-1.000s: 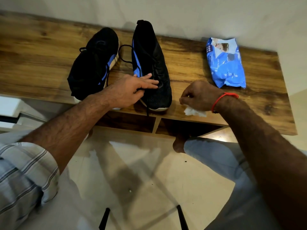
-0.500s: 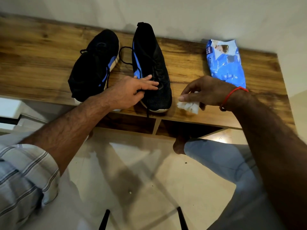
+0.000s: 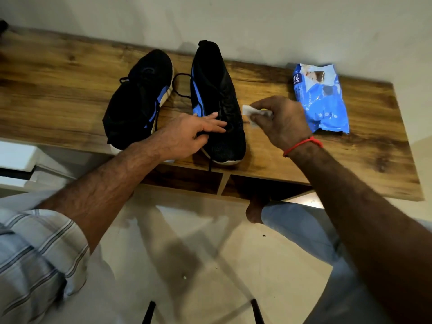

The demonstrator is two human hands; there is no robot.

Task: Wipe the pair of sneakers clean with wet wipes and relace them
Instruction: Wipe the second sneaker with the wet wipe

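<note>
R hand (image 3: 284, 122) has lifted off the shelf (image 3: 268, 157) w/ the wipe (image 3: 251, 111) pinched btwn thumb & fingertips; a sec ago it sat at the front edge, now it's up beside the right shoe (image 3: 216, 99), wipe nearly touching its side. L hand (image 3: 187, 133) hasn't moved: fingers laid mostly straight across the shoe's laces, steadying it, thumb tucked at the near side. Left shoe (image 3: 138, 101) lies tilted just beside, untouched. Wipe pack (image 3: 320, 97) at right, near the wall. Means: wiping of the right shoe looks about to start; laces still in, so relacing is far off.
</note>
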